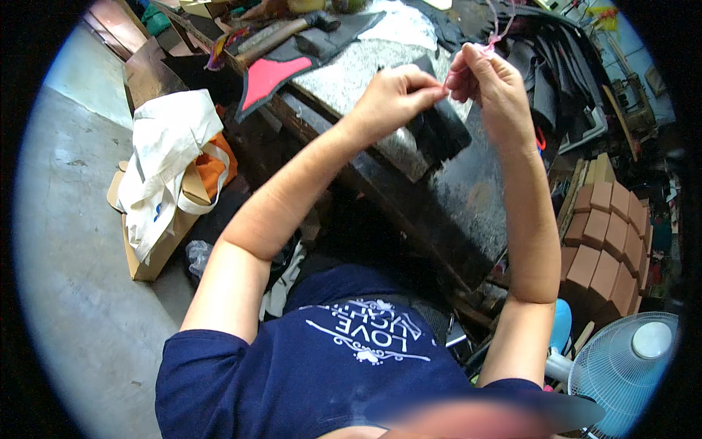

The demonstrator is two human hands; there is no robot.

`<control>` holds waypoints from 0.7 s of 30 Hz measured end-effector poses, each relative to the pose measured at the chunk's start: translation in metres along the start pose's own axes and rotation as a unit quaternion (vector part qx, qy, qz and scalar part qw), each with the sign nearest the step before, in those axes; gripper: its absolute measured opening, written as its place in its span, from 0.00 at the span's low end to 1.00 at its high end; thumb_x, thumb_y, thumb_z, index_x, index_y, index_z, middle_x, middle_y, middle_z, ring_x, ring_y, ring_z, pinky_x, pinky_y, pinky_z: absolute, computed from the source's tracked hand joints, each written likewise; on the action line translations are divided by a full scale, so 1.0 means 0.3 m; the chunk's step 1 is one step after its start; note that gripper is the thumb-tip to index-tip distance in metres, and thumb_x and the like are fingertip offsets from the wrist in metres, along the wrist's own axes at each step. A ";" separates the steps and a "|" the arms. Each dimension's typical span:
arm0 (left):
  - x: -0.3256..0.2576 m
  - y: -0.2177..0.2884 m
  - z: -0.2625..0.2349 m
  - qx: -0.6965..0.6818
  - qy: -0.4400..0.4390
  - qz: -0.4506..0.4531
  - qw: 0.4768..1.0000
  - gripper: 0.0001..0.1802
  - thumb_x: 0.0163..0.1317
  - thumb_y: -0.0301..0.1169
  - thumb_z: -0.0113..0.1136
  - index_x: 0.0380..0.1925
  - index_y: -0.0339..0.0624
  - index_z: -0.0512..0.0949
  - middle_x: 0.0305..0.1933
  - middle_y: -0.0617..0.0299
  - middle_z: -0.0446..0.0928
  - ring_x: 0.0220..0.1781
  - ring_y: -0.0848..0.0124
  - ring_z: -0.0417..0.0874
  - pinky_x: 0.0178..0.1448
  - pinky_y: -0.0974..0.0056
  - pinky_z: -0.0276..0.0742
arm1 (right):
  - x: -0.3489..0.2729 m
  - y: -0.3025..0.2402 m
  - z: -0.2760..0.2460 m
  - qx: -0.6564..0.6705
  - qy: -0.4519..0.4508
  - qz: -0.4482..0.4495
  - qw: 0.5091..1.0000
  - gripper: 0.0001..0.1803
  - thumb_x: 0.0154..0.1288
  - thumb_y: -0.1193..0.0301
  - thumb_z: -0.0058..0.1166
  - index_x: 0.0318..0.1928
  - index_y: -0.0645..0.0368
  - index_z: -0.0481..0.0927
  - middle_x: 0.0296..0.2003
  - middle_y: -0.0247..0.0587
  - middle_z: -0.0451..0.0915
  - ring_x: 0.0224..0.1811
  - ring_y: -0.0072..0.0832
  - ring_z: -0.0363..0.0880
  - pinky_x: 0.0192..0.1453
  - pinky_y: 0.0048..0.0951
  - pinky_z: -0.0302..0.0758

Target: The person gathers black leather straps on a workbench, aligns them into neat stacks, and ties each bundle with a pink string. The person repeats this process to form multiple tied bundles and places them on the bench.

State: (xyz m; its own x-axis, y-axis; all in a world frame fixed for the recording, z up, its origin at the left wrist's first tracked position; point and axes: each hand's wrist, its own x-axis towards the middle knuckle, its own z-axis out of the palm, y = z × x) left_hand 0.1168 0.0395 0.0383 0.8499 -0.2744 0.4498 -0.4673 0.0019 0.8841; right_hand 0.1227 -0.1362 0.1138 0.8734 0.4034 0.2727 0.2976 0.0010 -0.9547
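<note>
Above the workbench, my right hand (491, 79) is closed in a pinch on a thin pink string (497, 35). A loop of it rises past the fingertips. My left hand (401, 94) is also pinched shut, its fingertips almost meeting the right hand's. Whatever lies between the left fingertips is too small to make out. Below the hands, a black flat piece (444, 132) lies across a pale stone slab (344, 77). To the left of the slab rests a pink panel with black edging (274, 79).
A hammer (281, 38) lies at the bench's far left. Dark sheets of material (537, 66) are heaped at the far right. Reddish-brown boxes (603, 227) are stacked right, above a fan (621, 366). A white cloth bag (164, 139) sits on a carton at left.
</note>
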 end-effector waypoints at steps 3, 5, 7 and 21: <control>-0.016 -0.001 0.004 0.077 0.036 0.012 0.996 0.11 0.65 0.33 0.61 0.39 0.35 0.82 0.31 0.69 0.80 0.33 0.82 0.76 0.38 0.73 0.73 | 0.032 0.019 0.016 0.076 0.021 0.066 0.995 0.16 0.75 0.60 0.45 0.48 0.59 0.78 0.31 0.32 0.80 0.29 0.17 0.76 0.34 0.18 0.72; -0.020 -0.008 0.004 -0.015 0.069 -0.019 0.997 0.10 0.62 0.31 0.62 0.36 0.35 0.83 0.30 0.64 0.80 0.30 0.79 0.79 0.35 0.71 0.75 | 0.028 0.040 0.021 -0.009 0.019 0.071 0.997 0.20 0.71 0.65 0.51 0.60 0.59 0.71 0.35 0.32 0.80 0.37 0.17 0.76 0.40 0.19 0.71; -0.025 -0.015 0.004 -0.053 0.081 -0.069 0.993 0.09 0.61 0.31 0.62 0.35 0.35 0.83 0.27 0.61 0.80 0.28 0.78 0.79 0.33 0.70 0.75 | -0.002 0.061 0.019 -0.038 -0.016 0.071 0.997 0.29 0.63 0.73 0.56 0.65 0.59 0.67 0.39 0.35 0.80 0.42 0.19 0.75 0.47 0.21 0.70; -0.012 0.058 -0.029 0.207 0.036 -0.020 0.978 0.11 0.60 0.33 0.59 0.32 0.35 0.82 0.26 0.48 0.80 0.29 0.60 0.83 0.36 0.59 0.77 | -0.079 0.119 0.077 -0.310 0.086 -0.098 0.942 0.16 0.55 0.84 0.59 0.46 0.61 0.79 0.34 0.36 0.79 0.34 0.19 0.78 0.41 0.21 0.76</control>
State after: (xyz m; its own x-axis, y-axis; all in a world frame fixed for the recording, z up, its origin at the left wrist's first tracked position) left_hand 0.1078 0.0488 0.0531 0.8775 -0.1971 0.4373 -0.4792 -0.4000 0.7813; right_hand 0.1037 -0.1246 0.0706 0.8113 0.2978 0.5030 0.5818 -0.4956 -0.6449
